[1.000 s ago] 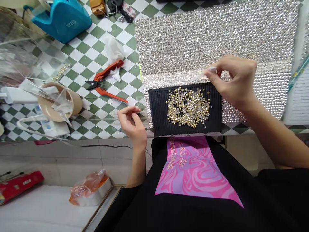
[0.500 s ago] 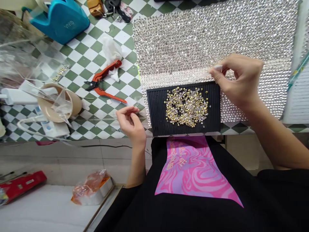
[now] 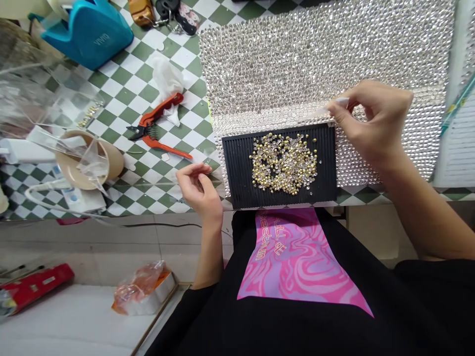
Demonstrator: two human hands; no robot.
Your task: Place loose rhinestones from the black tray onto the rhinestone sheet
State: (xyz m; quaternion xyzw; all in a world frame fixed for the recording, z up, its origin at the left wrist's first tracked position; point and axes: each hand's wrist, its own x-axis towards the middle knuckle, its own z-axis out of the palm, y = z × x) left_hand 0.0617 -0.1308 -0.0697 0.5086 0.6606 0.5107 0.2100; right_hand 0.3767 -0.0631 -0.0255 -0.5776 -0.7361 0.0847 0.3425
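My right hand (image 3: 374, 121) is closed in a pinch on the whitish end of a thin translucent strip (image 3: 322, 111). The strip stretches left over a sheet of silvery rhinestones (image 3: 315, 59), and its far end is hard to make out. Just below it lies a black ridged tray (image 3: 237, 173) holding a heap of loose gold-backed rhinestones (image 3: 285, 165). At the table's front edge, left of the tray, my left hand (image 3: 200, 190) rests with loosely bent fingers apart and nothing in them.
Orange-handled cutters (image 3: 154, 126) lie on the checkered table beside a crumpled white tissue (image 3: 166, 76). Further left stand a beige cup (image 3: 111, 160) with plastic scraps and a blue tape dispenser (image 3: 96, 37). Keys (image 3: 178, 12) lie at the back; a lined notebook (image 3: 460, 143) is at the right.
My right hand has moved slightly right, away from the tray's corner, with the strip still pinched. My left hand keeps its place, and the whole view has shifted a little.
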